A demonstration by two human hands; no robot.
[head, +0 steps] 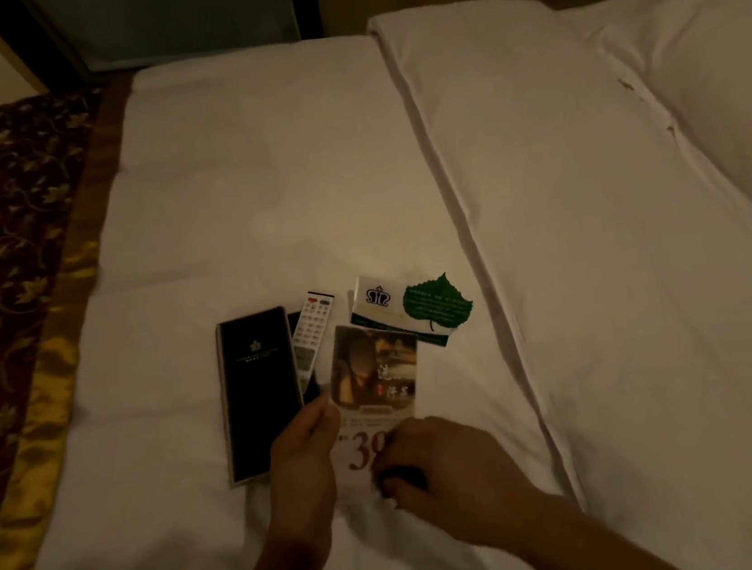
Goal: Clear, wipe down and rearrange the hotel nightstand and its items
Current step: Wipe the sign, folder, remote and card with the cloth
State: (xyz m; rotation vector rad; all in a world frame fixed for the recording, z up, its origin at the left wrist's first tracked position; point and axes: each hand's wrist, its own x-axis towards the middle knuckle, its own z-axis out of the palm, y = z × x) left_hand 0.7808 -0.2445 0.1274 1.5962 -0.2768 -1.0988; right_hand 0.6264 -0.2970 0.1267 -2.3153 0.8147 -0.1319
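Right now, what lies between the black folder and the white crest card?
In the head view, a white remote control lies between the black folder and the white crest card, slanted, close beside the folder.

Printed flyer [376, 379], white remote [315, 325], black folder [261, 389] flat

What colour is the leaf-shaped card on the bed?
The leaf-shaped card is green with fine pale print, seen in the head view.
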